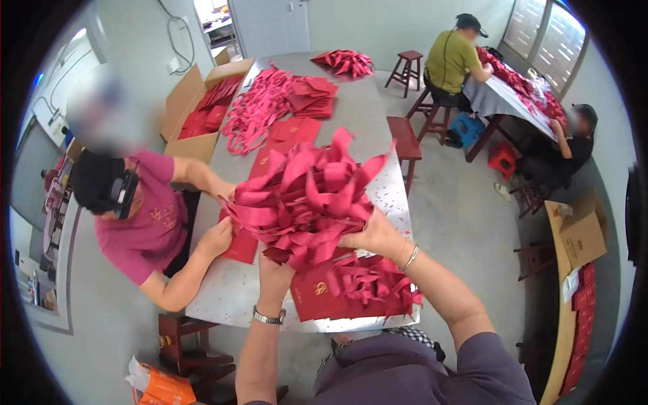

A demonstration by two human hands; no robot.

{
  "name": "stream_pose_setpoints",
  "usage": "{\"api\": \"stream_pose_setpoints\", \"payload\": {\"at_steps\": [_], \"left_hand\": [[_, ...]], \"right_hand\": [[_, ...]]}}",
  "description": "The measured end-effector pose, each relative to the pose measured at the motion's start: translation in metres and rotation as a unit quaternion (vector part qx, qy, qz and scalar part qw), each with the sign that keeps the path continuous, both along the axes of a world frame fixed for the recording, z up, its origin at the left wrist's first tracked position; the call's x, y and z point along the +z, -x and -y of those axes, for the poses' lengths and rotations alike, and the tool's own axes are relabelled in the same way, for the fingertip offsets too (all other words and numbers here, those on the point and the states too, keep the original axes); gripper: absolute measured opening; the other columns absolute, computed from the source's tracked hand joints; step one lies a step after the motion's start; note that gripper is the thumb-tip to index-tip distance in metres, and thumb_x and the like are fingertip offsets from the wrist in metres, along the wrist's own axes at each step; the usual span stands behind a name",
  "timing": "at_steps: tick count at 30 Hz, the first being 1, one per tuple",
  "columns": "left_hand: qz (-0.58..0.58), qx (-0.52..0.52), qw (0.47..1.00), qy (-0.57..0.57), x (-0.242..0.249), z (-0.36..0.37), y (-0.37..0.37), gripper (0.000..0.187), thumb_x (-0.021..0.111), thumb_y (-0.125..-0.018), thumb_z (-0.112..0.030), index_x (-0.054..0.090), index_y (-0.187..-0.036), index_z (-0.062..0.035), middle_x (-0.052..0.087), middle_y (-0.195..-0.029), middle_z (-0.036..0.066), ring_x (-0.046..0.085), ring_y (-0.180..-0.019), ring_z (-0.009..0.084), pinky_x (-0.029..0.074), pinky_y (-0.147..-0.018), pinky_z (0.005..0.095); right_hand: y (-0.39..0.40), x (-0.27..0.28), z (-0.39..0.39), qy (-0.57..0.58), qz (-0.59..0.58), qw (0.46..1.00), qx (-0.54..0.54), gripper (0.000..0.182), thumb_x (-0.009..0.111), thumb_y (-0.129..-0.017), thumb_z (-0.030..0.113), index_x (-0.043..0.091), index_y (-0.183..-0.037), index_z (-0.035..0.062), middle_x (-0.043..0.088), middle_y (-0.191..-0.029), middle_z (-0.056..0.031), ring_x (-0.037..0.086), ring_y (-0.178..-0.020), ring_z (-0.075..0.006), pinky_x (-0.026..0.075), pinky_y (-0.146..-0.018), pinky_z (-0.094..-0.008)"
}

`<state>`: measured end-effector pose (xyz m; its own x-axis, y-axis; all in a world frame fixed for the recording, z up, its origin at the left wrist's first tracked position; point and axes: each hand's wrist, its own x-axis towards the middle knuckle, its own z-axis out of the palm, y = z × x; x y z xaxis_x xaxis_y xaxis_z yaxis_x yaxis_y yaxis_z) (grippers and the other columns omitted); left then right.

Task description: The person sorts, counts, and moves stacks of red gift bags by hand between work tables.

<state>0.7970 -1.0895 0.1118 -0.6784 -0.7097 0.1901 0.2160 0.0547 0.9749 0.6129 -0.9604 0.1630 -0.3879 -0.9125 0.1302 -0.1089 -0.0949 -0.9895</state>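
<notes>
A thick bundle of red gift bags with wide ribbon handles [310, 196] is held up above the metal table between my two hands. My left hand [275, 270] grips it from below on the near left side, its fingers mostly hidden under the bundle. On the right side, my right hand [374, 233] is closed around the bundle's edge. Loose ribbon loops stick out over the top and cover much of the bags. Below, close to my body, lies a red bag stack [317, 290] with a gold print, with more ribbons [371, 280] on its right part.
Across the table's left side, a co-worker in a pink shirt [152, 202] has both hands near the bundle. Farther back are a ribbon heap [256, 108], more red bags [310, 98] and a filled carton [172, 101]. Stools [405, 145] stand beside the table [368, 108]. Two people sit at another table.
</notes>
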Motion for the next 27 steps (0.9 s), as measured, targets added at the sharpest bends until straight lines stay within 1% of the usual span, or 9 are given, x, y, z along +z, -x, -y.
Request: {"api": "stream_pose_setpoints", "payload": {"at_steps": [6, 14, 15, 17, 21, 22, 24, 26, 27], "left_hand": [[0.117, -0.055, 0.975, 0.18, -0.036, 0.008, 0.096, 0.046, 0.073, -0.067, -0.002, 0.054, -0.109, 0.0014, 0.063, -0.099, 0.012, 0.061, -0.095, 0.0212, 0.049, -0.08, 0.0335], [0.091, -0.165, 0.956, 0.226, -0.107, -0.015, 0.126, 0.066, 0.08, -0.065, -0.013, 0.049, -0.122, -0.003, 0.058, -0.119, 0.009, 0.055, -0.108, 0.0216, 0.043, -0.096, 0.036], [0.127, -0.188, 0.972, 0.064, -0.139, -0.016, 0.121, 0.067, 0.079, -0.068, -0.013, 0.046, -0.126, -0.0033, 0.054, -0.126, 0.009, 0.052, -0.112, 0.0202, 0.042, -0.096, 0.0361], [0.14, -0.164, 0.944, 0.25, -0.113, -0.019, 0.125, 0.065, 0.075, -0.072, -0.01, 0.044, -0.129, -0.0042, 0.051, -0.13, 0.008, 0.049, -0.116, 0.0183, 0.042, -0.097, 0.0358], [0.071, -0.17, 0.951, -0.247, -0.139, -0.018, 0.124, 0.062, 0.068, -0.078, -0.003, 0.039, -0.133, -0.0056, 0.048, -0.133, 0.006, 0.049, -0.116, 0.0166, 0.042, -0.098, 0.0344], [-0.018, -0.145, 0.788, -0.598, -0.12, -0.017, 0.13, 0.059, 0.067, -0.079, -0.002, 0.04, -0.131, -0.0054, 0.048, -0.132, 0.006, 0.049, -0.116, 0.0168, 0.042, -0.098, 0.0331], [0.08, -0.172, 0.982, 0.02, -0.143, -0.018, 0.13, 0.054, 0.065, -0.081, -0.003, 0.042, -0.131, -0.0056, 0.049, -0.131, 0.006, 0.05, -0.116, 0.0171, 0.041, -0.099, 0.0324], [0.109, -0.169, 0.975, 0.097, -0.119, -0.023, 0.136, 0.057, 0.067, -0.08, -0.004, 0.042, -0.132, -0.0054, 0.05, -0.131, 0.007, 0.05, -0.117, 0.0177, 0.04, -0.101, 0.0321], [0.043, -0.179, 0.966, -0.181, -0.122, -0.02, 0.14, 0.062, 0.07, -0.078, -0.005, 0.041, -0.133, -0.005, 0.049, -0.132, 0.007, 0.05, -0.118, 0.018, 0.04, -0.102, 0.0323]], "right_hand": [[0.109, -0.083, -0.012, 0.021, -0.072, 0.997, 0.025, 0.079, 0.082, -0.064, 0.017, 0.041, -0.13, 0.0037, 0.053, -0.122, -0.0126, 0.051, -0.112, -0.025, 0.039, -0.099, -0.037], [0.165, -0.157, -0.042, -0.008, -0.211, 0.974, 0.078, 0.08, 0.081, -0.062, 0.016, 0.039, -0.129, 0.003, 0.046, -0.128, -0.0175, 0.047, -0.116, -0.0364, 0.04, -0.097, -0.0396], [0.167, -0.161, -0.046, 0.015, -0.296, 0.952, 0.078, 0.078, 0.079, -0.063, 0.013, 0.039, -0.129, 0.0034, 0.045, -0.128, -0.0172, 0.047, -0.115, -0.0355, 0.041, -0.096, -0.0399], [0.169, -0.152, -0.046, 0.065, -0.371, 0.922, 0.089, 0.067, 0.073, -0.069, 0.006, 0.041, -0.127, 0.0034, 0.048, -0.126, -0.0178, 0.05, -0.113, -0.0342, 0.043, -0.092, -0.0415], [0.172, -0.104, -0.069, -0.223, -0.112, 0.965, 0.077, 0.053, 0.065, -0.072, 0.0, 0.049, -0.123, -0.0013, 0.053, -0.122, -0.0215, 0.049, -0.117, -0.0352, 0.041, -0.099, -0.0392], [0.179, -0.107, -0.08, -0.192, -0.183, 0.964, 0.001, 0.056, 0.062, -0.074, -0.002, 0.046, -0.127, -0.0007, 0.051, -0.127, -0.0191, 0.05, -0.118, -0.0308, 0.04, -0.1, -0.0371], [0.173, -0.072, -0.09, -0.057, -0.331, 0.93, -0.151, 0.059, 0.054, -0.074, -0.01, 0.043, -0.131, -0.0027, 0.046, -0.135, -0.0193, 0.044, -0.126, -0.0304, 0.035, -0.105, -0.0371], [0.151, -0.033, -0.075, 0.095, -0.402, 0.891, -0.187, 0.058, 0.055, -0.072, -0.007, 0.045, -0.13, -0.0032, 0.045, -0.135, -0.0204, 0.042, -0.127, -0.0353, 0.034, -0.105, -0.0407], [0.14, -0.026, -0.064, 0.11, -0.459, 0.871, -0.135, 0.06, 0.059, -0.073, -0.001, 0.044, -0.13, -0.003, 0.044, -0.136, -0.0207, 0.041, -0.126, -0.0392, 0.033, -0.104, -0.0451]]}}
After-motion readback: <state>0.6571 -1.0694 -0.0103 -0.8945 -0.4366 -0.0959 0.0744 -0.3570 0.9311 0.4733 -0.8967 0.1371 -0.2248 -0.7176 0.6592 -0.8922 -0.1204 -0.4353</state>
